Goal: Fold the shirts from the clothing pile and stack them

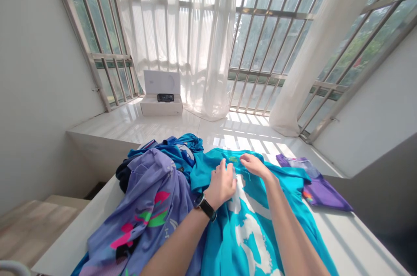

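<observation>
A turquoise T-shirt with a large white print lies spread on the white table, its collar toward the window. My left hand, with a black-strapped watch on the wrist, rests over the shirt's upper left, fingers apart and slightly bent. Near the collar, my right hand is over the cloth with its fingers pointing left, loosely bent; no cloth shows gripped in it. Left of the shirt lies a crumpled lavender shirt with pink and green print.
Behind the lavender shirt is a heap of dark and blue clothes. A folded purple garment lies on the table at the right. On the sill, an open white box has a black device at it. Sheer curtains hang before barred windows.
</observation>
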Demonstrator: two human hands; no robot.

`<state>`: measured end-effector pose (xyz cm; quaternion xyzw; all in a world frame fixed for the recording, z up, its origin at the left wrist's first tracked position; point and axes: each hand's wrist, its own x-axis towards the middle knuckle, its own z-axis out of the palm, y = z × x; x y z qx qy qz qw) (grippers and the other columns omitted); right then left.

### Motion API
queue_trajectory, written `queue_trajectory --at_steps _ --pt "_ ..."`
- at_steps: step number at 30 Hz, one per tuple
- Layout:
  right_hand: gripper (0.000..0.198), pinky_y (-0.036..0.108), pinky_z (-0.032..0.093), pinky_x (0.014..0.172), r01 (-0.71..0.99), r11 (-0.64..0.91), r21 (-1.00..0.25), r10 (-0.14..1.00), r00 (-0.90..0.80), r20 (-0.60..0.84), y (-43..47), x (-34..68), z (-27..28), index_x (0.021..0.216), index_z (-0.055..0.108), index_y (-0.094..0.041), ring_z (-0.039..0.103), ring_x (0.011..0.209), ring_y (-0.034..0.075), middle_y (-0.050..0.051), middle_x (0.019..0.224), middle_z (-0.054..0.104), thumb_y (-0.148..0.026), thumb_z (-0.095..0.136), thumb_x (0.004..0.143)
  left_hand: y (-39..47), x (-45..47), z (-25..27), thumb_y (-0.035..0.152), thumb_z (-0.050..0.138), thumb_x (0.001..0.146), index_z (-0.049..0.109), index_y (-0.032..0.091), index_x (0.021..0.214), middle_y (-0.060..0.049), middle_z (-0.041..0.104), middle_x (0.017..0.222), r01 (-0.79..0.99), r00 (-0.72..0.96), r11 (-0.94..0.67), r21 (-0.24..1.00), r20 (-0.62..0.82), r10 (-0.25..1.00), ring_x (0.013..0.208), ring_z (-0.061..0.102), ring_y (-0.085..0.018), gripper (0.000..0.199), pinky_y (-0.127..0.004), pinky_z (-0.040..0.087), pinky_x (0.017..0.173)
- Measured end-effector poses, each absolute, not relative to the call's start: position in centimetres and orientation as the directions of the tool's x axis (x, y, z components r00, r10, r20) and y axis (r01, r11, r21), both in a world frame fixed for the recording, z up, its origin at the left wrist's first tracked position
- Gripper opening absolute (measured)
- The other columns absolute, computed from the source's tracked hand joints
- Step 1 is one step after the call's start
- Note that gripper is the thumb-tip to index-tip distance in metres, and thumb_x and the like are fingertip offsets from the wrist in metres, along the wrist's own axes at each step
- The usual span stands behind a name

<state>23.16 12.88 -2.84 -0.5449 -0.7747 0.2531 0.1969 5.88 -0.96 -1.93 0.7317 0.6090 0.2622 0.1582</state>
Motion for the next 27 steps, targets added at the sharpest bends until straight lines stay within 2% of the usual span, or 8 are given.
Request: queue_trajectory --at_steps 4,7,10,12,15,20,23,27 --pt "0.029 0.044 0.047 0.103 0.831 0.267 -0.488 0.957 -0.290 0.030 13.1 24.1 -4.7 0.104 0.076 -0.016 0.065 0.116 0.033 0.014 0.111 0.075 -0.029 0.059 0.083 -0.8 5.4 -3.1 0.026 0.053 0.093 0.052 0.010 0.142 -0.027 0.039 0.156 0.916 0.031 -0.079 0.394 0.127 0.991 0.134 0.046 -0.045 0.051 -0.064 0.039 0.107" --pt "0.045 0.049 0.038 0.112 0.868 0.250 -0.428 0.967 -0.248 0.060 12.9 24.1 -6.1 0.126 0.069 -0.015 0.053 0.135 0.038 0.020 0.138 0.064 -0.038 0.059 0.089 -0.5 5.3 -3.1 0.037 0.055 0.095 0.049 0.012 0.145 -0.027 0.040 0.156 0.917 0.014 -0.066 0.393 0.134 0.991 0.138 0.041 -0.045 0.056 -0.066 0.033 0.111" --pt "0.054 0.051 0.029 0.117 0.894 0.223 -0.388 0.975 -0.198 0.105 12.6 24.1 -7.3 0.140 0.060 -0.017 0.038 0.147 0.040 0.021 0.155 0.048 -0.046 0.052 0.095 0.2 5.1 -3.2 0.043 0.054 0.097 0.048 0.013 0.146 -0.025 0.046 0.150 0.910 0.008 -0.082 0.407 0.180 0.984 0.134 0.046 -0.042 0.058 -0.059 0.036 0.110" --pt "0.056 0.050 0.029 0.117 0.906 0.217 -0.364 0.974 -0.179 0.135 12.6 24.3 -7.6 0.141 0.059 -0.016 0.037 0.147 0.040 0.021 0.156 0.046 -0.049 0.051 0.096 0.6 4.9 -3.4 0.043 0.052 0.098 0.048 0.013 0.146 -0.023 0.051 0.144 0.904 -0.008 -0.084 0.420 0.211 0.978 0.128 0.051 -0.039 0.057 -0.053 0.041 0.107" --pt "0.049 0.047 0.038 0.111 0.912 0.214 -0.351 0.972 -0.162 0.172 12.9 24.4 -7.1 0.132 0.065 -0.014 0.051 0.136 0.038 0.022 0.143 0.059 -0.044 0.052 0.094 1.0 4.6 -3.7 0.044 0.051 0.099 0.047 0.013 0.146 -0.022 0.051 0.145 0.909 -0.045 -0.046 0.413 0.207 0.977 0.129 0.051 -0.038 0.057 -0.050 0.043 0.105" --pt "0.041 0.039 0.046 0.102 0.887 0.285 -0.365 0.943 -0.191 0.272 12.8 21.4 -6.1 0.115 0.071 -0.017 0.063 0.116 0.029 0.016 0.119 0.070 -0.032 0.036 0.100 1.2 4.2 -4.3 0.045 0.058 0.095 0.042 0.010 0.151 -0.027 0.048 0.150 0.942 -0.073 0.011 0.336 0.172 0.982 0.140 0.040 -0.045 0.068 -0.063 0.031 0.114" --pt "0.039 0.039 0.046 0.104 0.846 0.392 -0.361 0.909 -0.296 0.294 11.8 18.8 -6.7 0.124 0.067 -0.019 0.062 0.120 0.027 0.013 0.128 0.069 -0.038 0.044 0.099 1.3 3.8 -3.9 0.040 0.057 0.096 0.042 0.009 0.152 -0.028 0.052 0.145 0.937 -0.119 0.060 0.345 0.153 0.981 0.137 0.044 -0.043 0.066 -0.061 0.037 0.111" --pt "0.050 0.048 0.035 0.117 0.851 0.452 -0.268 0.887 -0.395 0.241 10.6 17.5 -7.7 0.144 0.056 -0.022 0.047 0.142 0.031 0.013 0.152 0.055 -0.043 0.047 0.099 1.5 3.1 -3.3 0.041 0.055 0.096 0.062 0.008 0.132 -0.027 0.061 0.131 0.939 -0.074 0.019 0.343 0.148 0.986 0.126 0.053 -0.041 0.049 -0.058 0.037 0.111"
